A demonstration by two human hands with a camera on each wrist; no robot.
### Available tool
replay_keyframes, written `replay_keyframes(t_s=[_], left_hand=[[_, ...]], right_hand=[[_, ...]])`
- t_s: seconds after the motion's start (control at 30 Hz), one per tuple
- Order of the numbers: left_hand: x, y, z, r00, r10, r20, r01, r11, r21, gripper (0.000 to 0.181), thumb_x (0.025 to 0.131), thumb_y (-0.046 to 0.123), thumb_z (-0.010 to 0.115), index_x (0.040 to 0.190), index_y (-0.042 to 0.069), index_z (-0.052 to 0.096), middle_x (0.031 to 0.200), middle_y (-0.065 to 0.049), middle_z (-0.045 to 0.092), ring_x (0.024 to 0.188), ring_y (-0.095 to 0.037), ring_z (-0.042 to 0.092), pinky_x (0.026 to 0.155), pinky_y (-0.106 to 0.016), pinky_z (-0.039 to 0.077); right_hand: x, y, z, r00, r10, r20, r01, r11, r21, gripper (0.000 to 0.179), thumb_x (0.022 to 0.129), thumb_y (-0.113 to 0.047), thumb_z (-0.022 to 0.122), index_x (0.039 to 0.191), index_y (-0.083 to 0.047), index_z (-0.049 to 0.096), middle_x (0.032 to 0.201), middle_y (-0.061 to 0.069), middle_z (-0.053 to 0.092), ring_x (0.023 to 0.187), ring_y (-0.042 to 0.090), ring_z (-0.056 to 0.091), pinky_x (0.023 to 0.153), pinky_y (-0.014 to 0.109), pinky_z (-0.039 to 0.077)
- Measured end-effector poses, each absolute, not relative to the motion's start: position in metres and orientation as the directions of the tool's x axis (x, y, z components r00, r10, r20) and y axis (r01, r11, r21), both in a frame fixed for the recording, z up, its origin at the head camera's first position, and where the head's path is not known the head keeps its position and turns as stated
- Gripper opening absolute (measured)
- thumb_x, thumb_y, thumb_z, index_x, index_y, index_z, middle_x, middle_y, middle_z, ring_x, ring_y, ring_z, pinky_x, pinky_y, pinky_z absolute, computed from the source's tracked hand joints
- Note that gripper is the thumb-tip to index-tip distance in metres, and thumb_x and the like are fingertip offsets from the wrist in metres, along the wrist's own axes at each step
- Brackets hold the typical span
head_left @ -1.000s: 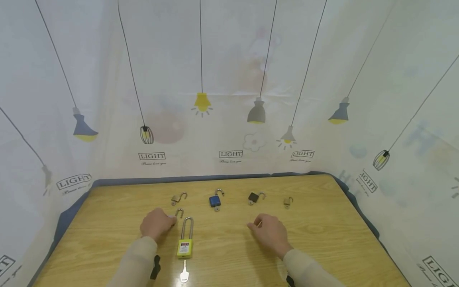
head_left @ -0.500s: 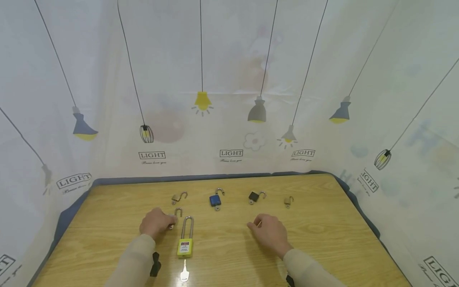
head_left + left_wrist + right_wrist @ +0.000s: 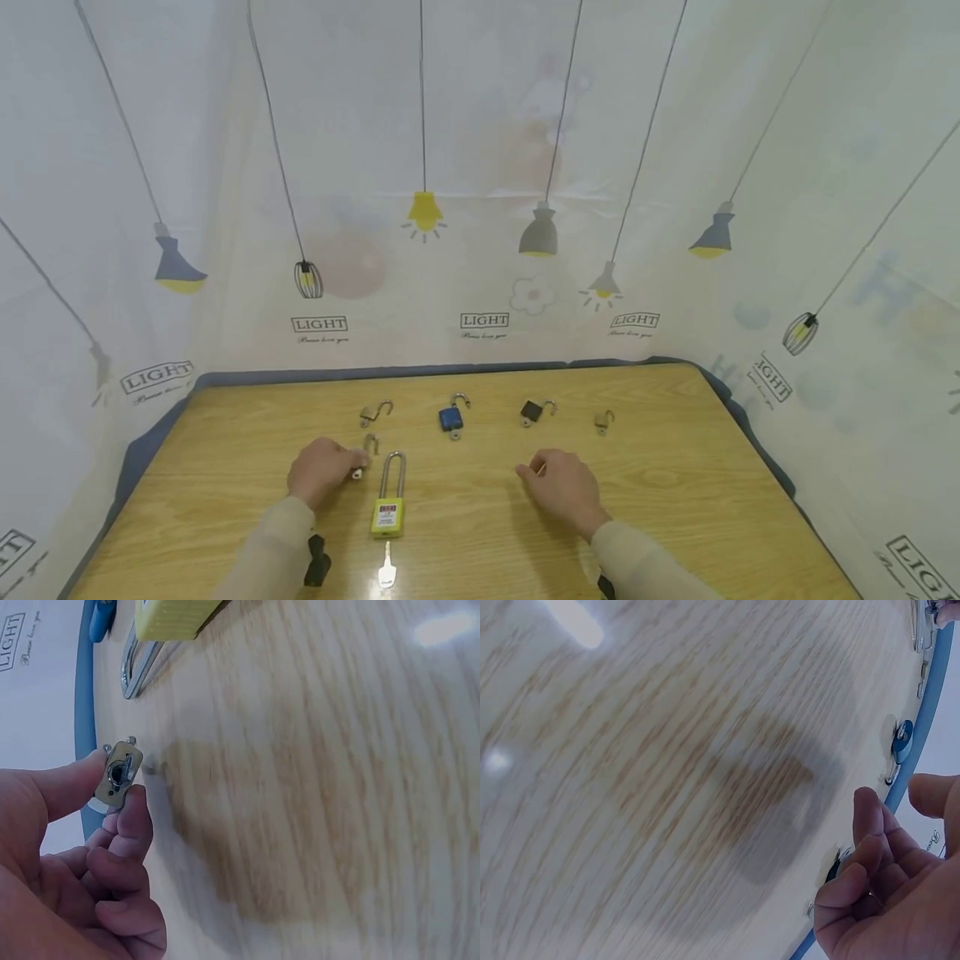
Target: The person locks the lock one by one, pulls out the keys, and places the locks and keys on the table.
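Observation:
My left hand (image 3: pixel 322 471) pinches a small brass padlock (image 3: pixel 120 772) between thumb and forefinger, its other fingers curled. In the left wrist view the padlock's underside faces the camera, with a metal piece at the keyhole. Its shackle (image 3: pixel 372 442) stands open above my fingertips in the head view, while the body is mostly hidden by them. Just right of this hand lies a yellow padlock (image 3: pixel 387 518) with a long closed shackle, a silver key (image 3: pixel 387 571) below it. My right hand (image 3: pixel 562 487) hovers over the table, fingers loosely bent, holding nothing.
Along the back of the wooden table (image 3: pixel 465 558) lie a brass padlock (image 3: pixel 367 415), a blue padlock (image 3: pixel 451 419), a black padlock (image 3: pixel 531 412) and a smaller brass padlock (image 3: pixel 602 422), all with open shackles. A cloth wall (image 3: pixel 480 275) printed with lamps rises behind.
My left hand has shifted slightly left with the padlock, and a small metal piece now shows below the fingertips. The right hand stays nearly still.

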State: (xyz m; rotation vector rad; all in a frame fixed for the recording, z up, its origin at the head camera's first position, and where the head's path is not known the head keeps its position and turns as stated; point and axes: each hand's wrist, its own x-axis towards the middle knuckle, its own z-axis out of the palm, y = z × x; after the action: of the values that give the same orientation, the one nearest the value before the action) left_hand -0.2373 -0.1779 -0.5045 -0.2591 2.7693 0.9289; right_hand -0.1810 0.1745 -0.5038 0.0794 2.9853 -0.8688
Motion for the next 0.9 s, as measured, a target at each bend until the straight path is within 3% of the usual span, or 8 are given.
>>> replay_keyframes(t_s=[0.3,0.43,0.57,0.77,0.9], left_hand=[[-0.231,-0.178,-0.484,-0.972,-0.062,-0.227,-0.193,0.766,0.614,0.039,0.09,0.042,0.063,0.067,0.01,0.061,0.07,-0.001,0.059,0.064,-0.016,0.046,0.055,-0.028,0.034],[-0.229,-0.169,-0.475,-0.973,-0.018,-0.23,-0.169,0.736,0.656,0.036,0.089,0.043,0.065,0.083,0.008,0.07,0.091,-0.003,0.07,0.084,-0.02,0.058,0.068,-0.034,0.045],[-0.227,-0.154,-0.47,-0.971,0.022,-0.24,-0.154,0.71,0.687,0.038,0.09,0.044,0.065,0.099,0.008,0.073,0.099,-0.004,0.072,0.101,-0.026,0.063,0.081,-0.047,0.05],[-0.218,-0.124,-0.464,-0.965,0.035,-0.259,-0.175,0.651,0.738,0.031,0.089,0.04,0.067,0.092,0.01,0.072,0.105,-0.005,0.069,0.091,-0.022,0.056,0.071,-0.034,0.043],[-0.21,-0.103,-0.464,-0.959,0.049,-0.281,-0.198,0.592,0.781,0.033,0.087,0.041,0.07,0.098,0.009,0.072,0.11,-0.006,0.069,0.1,-0.024,0.058,0.08,-0.041,0.048]], right_hand=[[-0.182,0.171,-0.504,-0.999,0.025,-0.046,0.046,0.846,-0.531,0.027,0.091,-0.038,0.064,0.088,-0.013,0.071,0.077,-0.002,0.067,0.061,0.009,0.054,0.052,0.026,0.043],[-0.182,0.168,-0.503,-0.999,0.016,-0.048,0.04,0.841,-0.54,0.026,0.091,-0.037,0.064,0.089,-0.012,0.072,0.079,-0.002,0.068,0.062,0.009,0.055,0.052,0.026,0.044],[-0.182,0.167,-0.499,-0.998,0.01,-0.057,0.039,0.836,-0.548,0.024,0.091,-0.036,0.065,0.09,-0.013,0.072,0.081,-0.002,0.069,0.065,0.009,0.057,0.054,0.026,0.045],[-0.184,0.164,-0.498,-0.999,-0.019,-0.044,0.01,0.821,-0.57,0.023,0.09,-0.035,0.065,0.093,-0.013,0.072,0.086,0.0,0.071,0.073,0.011,0.061,0.063,0.031,0.051],[-0.188,0.16,-0.496,-0.999,-0.033,-0.035,-0.006,0.813,-0.582,0.022,0.091,-0.033,0.065,0.094,-0.013,0.072,0.088,0.001,0.071,0.076,0.012,0.062,0.067,0.033,0.052]])
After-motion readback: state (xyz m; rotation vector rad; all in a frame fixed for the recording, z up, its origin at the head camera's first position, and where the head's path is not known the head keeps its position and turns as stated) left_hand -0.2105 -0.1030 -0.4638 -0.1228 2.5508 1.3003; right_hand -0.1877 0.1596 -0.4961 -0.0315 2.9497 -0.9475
